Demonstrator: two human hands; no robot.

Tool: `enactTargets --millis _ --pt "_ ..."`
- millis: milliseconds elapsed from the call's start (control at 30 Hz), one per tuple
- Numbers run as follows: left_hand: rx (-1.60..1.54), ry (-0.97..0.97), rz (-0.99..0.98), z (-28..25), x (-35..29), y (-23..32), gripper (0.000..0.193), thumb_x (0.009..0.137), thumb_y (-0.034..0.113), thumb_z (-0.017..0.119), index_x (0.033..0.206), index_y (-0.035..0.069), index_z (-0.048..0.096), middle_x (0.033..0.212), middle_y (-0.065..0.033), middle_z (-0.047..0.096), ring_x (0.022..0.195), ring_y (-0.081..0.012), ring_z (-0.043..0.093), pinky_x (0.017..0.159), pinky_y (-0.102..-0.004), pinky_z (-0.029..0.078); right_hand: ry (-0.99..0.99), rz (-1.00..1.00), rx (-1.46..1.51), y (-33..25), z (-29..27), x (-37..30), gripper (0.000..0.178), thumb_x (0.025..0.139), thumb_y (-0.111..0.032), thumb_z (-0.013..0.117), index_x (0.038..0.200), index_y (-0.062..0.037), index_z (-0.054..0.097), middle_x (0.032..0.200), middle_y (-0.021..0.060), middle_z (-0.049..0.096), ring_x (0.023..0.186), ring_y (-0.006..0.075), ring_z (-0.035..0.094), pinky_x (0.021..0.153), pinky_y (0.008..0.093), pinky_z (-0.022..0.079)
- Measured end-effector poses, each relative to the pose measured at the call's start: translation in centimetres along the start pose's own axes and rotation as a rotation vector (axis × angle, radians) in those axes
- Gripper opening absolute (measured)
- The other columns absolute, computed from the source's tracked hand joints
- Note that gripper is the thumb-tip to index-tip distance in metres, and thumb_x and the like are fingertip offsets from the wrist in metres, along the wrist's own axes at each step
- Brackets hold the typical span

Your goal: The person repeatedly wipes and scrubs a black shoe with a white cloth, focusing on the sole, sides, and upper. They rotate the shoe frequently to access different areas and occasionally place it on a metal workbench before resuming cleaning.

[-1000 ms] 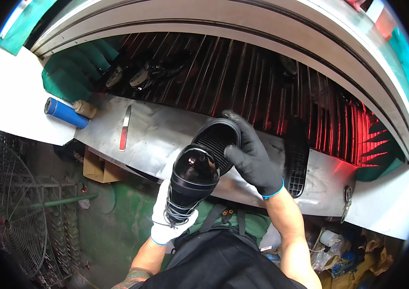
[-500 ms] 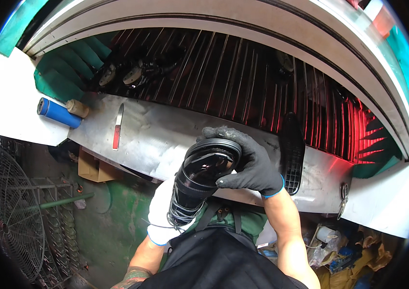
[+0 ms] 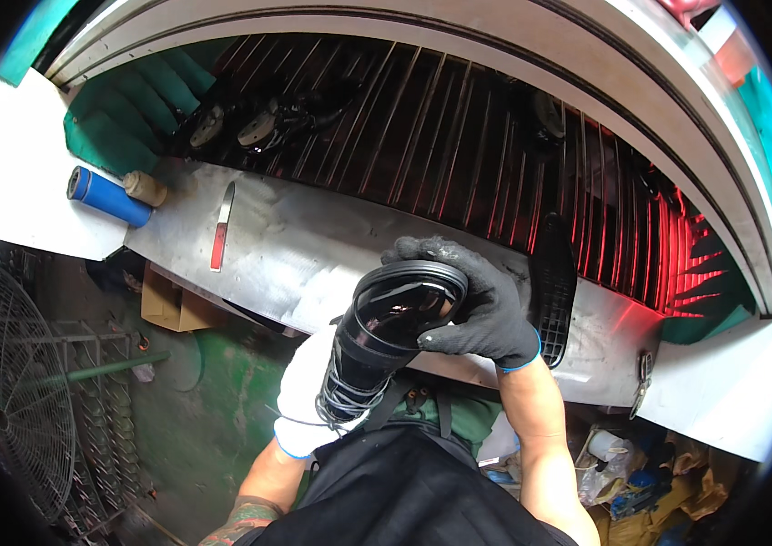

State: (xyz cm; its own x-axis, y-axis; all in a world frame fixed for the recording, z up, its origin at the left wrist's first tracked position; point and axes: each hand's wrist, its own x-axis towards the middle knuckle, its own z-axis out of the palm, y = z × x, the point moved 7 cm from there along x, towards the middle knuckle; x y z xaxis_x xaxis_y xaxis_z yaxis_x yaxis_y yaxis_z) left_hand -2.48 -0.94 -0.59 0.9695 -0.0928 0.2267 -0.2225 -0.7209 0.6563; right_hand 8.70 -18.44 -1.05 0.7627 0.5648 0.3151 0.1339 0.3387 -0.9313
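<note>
Near the middle of the frame, a glossy black laced shoe is standing tilted between two gloved hands, its toe pointing toward the upper right and its laces hanging loose near the white glove. The left hand, in that white glove, is gripping the shoe from behind and below; most of its fingers are hiding, so their exact placing cannot be told. The right hand, in a dark glove, is closing around the toe, fingers curling over the far rim and thumb resting on the near side. A black sole is edging the toe there, and the step in hand looks like seating that sole against the upper. The next move seems to be calling for firm, even pressure around the toe, with the left hand steadying the heel end; whether the sole is lining up at the heel cannot be seen.

On the metal ledge, a second sole is lying to the right of the hands, partly over the dark rollers. A red-handled knife is lying left of centre, and other shoes are sitting at the upper left.
</note>
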Motion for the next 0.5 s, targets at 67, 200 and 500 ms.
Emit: enactTargets --millis 67,200,500 --pt "0.002 0.011 0.009 -0.05 -0.01 0.04 0.057 0.073 0.015 0.087 0.123 0.001 0.066 0.111 -0.0145 0.072 0.100 -0.0324 0.071 0.089 -0.0379 0.056 -0.005 0.004 -0.002 -0.15 0.10 0.03 0.095 0.070 -0.008 0.096 0.151 -0.0014 0.048 0.152 0.0209 0.055 0.139 0.0384 0.056 0.117 0.0511 0.045" --pt "-0.039 0.007 -0.012 -0.10 0.09 -0.05 0.058 0.073 0.016 0.088 0.124 0.001 0.066 0.113 -0.0150 0.072 0.102 -0.0327 0.071 0.090 -0.0376 0.056 -0.014 0.007 -0.035 -0.14 0.05 -0.07 0.095 0.070 -0.008 0.096 0.151 -0.0007 0.048 0.152 0.0214 0.055 0.139 0.0384 0.056 0.118 0.0513 0.045" --pt "-0.015 -0.014 -0.020 -0.02 -0.09 -0.19 0.063 0.071 0.015 0.087 0.128 0.002 0.063 0.114 -0.0144 0.072 0.102 -0.0331 0.071 0.091 -0.0383 0.056 -0.023 0.051 -0.037 -0.03 0.10 0.09 0.097 0.070 -0.013 0.098 0.151 0.0013 0.047 0.151 0.0233 0.055 0.140 0.0382 0.055 0.118 0.0507 0.044"
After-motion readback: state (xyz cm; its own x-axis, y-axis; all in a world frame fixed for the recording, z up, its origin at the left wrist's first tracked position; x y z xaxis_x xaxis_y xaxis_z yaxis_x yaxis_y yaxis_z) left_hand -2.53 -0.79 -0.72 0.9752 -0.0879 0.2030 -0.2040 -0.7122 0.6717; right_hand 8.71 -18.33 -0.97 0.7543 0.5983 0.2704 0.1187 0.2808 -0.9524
